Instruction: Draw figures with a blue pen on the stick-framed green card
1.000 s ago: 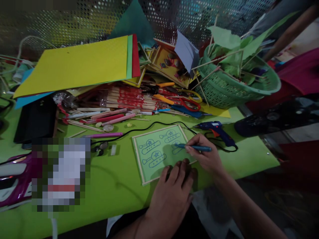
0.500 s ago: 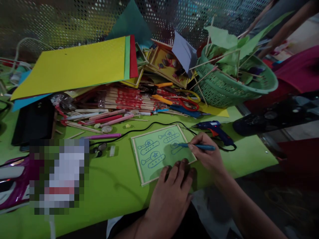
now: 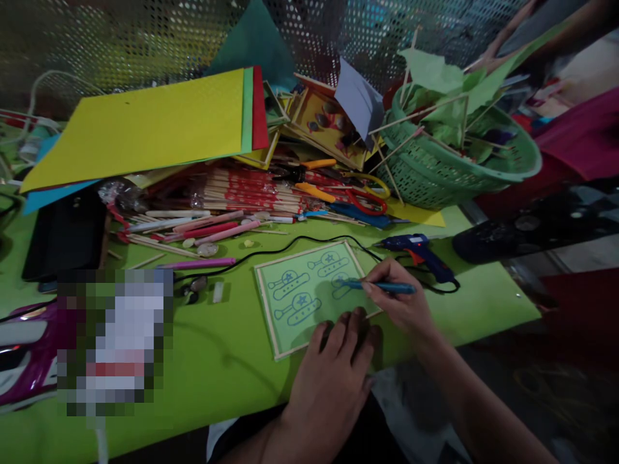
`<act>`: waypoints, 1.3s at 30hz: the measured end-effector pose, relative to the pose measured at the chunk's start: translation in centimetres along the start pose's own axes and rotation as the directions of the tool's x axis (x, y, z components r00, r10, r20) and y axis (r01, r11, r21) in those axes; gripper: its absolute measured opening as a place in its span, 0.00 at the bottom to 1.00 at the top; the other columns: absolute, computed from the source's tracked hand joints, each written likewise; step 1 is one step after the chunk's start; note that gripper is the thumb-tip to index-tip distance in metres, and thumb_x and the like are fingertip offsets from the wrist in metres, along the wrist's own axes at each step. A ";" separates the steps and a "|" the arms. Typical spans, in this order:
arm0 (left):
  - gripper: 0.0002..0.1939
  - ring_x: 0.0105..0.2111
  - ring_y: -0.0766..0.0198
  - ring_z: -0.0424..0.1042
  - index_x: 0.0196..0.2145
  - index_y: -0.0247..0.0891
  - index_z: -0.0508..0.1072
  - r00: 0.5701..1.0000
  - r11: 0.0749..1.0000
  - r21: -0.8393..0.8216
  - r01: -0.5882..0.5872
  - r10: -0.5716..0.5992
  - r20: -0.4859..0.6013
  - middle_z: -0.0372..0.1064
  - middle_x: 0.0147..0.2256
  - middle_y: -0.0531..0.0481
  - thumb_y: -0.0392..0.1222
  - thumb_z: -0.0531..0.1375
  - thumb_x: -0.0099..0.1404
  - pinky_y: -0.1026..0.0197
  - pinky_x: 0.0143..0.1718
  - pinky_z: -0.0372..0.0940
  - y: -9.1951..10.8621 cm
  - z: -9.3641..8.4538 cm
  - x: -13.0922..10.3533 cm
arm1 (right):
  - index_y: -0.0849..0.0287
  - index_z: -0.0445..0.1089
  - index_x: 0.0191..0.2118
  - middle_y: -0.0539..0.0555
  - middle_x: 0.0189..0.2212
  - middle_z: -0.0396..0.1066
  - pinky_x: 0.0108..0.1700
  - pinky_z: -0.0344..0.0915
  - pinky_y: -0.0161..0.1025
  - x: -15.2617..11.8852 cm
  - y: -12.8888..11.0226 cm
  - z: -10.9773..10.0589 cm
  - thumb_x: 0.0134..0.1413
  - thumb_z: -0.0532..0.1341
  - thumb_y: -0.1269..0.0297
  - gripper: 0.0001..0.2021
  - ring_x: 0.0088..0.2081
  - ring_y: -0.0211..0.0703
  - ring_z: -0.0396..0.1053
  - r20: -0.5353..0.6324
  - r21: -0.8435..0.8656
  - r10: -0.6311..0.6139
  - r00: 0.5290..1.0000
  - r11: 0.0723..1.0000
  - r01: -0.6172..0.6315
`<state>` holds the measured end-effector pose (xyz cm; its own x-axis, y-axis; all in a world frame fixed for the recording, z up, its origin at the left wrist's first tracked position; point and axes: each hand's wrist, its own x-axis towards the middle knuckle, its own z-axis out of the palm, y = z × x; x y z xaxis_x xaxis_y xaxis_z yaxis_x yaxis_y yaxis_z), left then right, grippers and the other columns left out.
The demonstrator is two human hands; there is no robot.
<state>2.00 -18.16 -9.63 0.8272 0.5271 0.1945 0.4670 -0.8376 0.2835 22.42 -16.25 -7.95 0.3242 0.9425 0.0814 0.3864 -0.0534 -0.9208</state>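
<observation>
A light green card (image 3: 271,338) edged with thin wooden sticks lies on the green table. Several tanks are drawn on it in blue outline, each turret marked with a star. My right hand (image 3: 399,299) grips a blue marker pen (image 3: 396,287), its tip on the tank drawing (image 3: 342,287) at the right. My left hand (image 3: 333,367) rests flat with fingers spread on the near edge of the card, covering its lower right part.
Behind the card, a black cord runs to a blue glue gun (image 3: 418,251). Markers (image 3: 213,232), bundled sticks (image 3: 251,193), scissors (image 3: 365,203) and coloured paper (image 3: 145,122) crowd the back. A green basket (image 3: 449,174) stands at right; a dark phone (image 3: 65,238) lies left.
The marker pen and my right hand have shifted very slightly to the left over the same tank drawing. My left hand has stayed on the card.
</observation>
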 end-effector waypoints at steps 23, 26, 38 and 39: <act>0.32 0.65 0.53 0.59 0.69 0.41 0.61 1.000 1.000 0.015 -0.016 0.016 -0.013 0.56 0.70 0.44 0.55 0.59 0.73 0.48 0.60 0.60 -0.1 0.1 -0.1 | 0.54 0.71 0.39 0.51 0.31 0.72 0.32 0.63 0.37 -0.1 -0.1 0.0 0.58 0.69 0.57 0.10 0.31 0.42 0.68 -0.056 0.117 0.032 0.998 0.993 -0.025; 0.33 0.65 0.52 0.58 0.70 0.41 0.60 1.000 1.000 0.016 -0.015 0.015 -0.011 0.54 0.71 0.44 0.55 0.59 0.72 0.47 0.61 0.59 0.0 0.2 -0.2 | 0.54 0.71 0.37 0.49 0.28 0.70 0.30 0.61 0.36 0.0 -0.2 0.1 0.57 0.70 0.59 0.09 0.28 0.40 0.66 -0.010 0.097 0.001 1.000 0.995 0.000; 0.29 0.64 0.54 0.60 0.68 0.40 0.63 1.000 1.000 0.023 -0.013 0.014 -0.026 0.58 0.69 0.44 0.54 0.56 0.74 0.49 0.60 0.59 0.0 0.0 0.1 | 0.55 0.69 0.33 0.49 0.28 0.68 0.30 0.61 0.35 1.8 -0.1 0.1 0.57 0.69 0.60 0.09 0.28 0.39 0.65 0.184 0.073 -0.027 0.983 0.997 0.014; 0.29 0.64 0.54 0.60 0.68 0.40 0.62 1.000 1.000 0.023 -0.015 0.016 -0.025 0.57 0.70 0.44 0.53 0.56 0.75 0.50 0.60 0.59 0.0 0.1 0.1 | 0.55 0.69 0.33 0.49 0.28 0.68 0.30 0.61 0.35 1.8 0.0 0.1 0.57 0.69 0.60 0.09 0.28 0.39 0.65 0.186 0.068 -0.026 0.982 0.998 0.013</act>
<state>2.08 -18.14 -9.68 0.8266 0.5171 0.2222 0.4615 -0.8487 0.2585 22.89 -14.52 -7.84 0.1483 0.9884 0.0330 0.3309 -0.0182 -0.9435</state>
